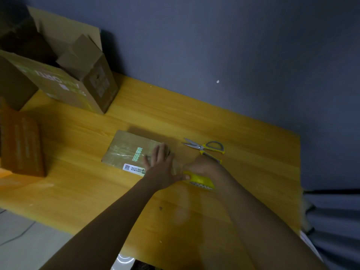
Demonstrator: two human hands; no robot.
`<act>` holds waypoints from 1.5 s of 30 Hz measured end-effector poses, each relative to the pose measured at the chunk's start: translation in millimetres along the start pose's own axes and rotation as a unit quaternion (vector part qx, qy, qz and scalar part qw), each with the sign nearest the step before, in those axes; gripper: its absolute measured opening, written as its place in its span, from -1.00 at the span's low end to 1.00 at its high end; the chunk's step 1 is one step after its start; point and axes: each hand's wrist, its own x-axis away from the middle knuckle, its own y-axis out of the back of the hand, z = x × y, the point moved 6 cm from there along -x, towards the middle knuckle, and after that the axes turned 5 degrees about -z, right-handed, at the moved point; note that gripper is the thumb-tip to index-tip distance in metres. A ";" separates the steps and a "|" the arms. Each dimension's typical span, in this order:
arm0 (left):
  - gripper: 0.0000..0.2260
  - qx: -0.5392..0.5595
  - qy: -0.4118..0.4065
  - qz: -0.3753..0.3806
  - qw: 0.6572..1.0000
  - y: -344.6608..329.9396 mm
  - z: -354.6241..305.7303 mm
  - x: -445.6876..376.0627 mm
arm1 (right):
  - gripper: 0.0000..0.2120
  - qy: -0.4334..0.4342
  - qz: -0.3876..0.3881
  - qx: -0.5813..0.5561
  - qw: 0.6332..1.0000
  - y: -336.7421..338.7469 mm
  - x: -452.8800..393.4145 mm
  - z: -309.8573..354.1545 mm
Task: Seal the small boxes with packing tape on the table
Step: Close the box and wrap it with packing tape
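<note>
A small flat cardboard box [126, 148] lies in the middle of the yellow wooden table [243, 133], with clear tape along its top seam, a green patterned strip across it and a white label near its front edge. My left hand [159, 162] presses flat on the box's right end, fingers straight. Just to the right, my right hand [202, 167] grips a yellow tape dispenser [200, 180] at the box's right edge. A stretch of clear tape seems to run between dispenser and box, though it is blurred.
Yellow-handled scissors [206, 148] lie open just behind my right hand. A large open cardboard carton [64, 80] stands at the back left, holding a smaller box. An orange box [21, 145] sits at the left edge. A grey wall runs behind the table.
</note>
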 end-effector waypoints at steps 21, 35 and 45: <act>-0.43 -0.006 -0.151 -0.025 0.988 1.5 4.5 -39.0 | -0.53 -0.080 -0.126 0.011 0.989 11.3 30.0 -27.4; -0.84 0.045 -0.094 -0.106 0.989 -2.8 0.3 -39.7 | -0.50 -0.200 -0.389 -0.008 0.899 -6.5 112.9 -139.6; -0.81 0.023 -0.091 -0.098 0.991 -13.0 -14.1 -28.7 | -0.37 -0.217 -0.354 0.026 0.909 -43.8 95.3 -173.8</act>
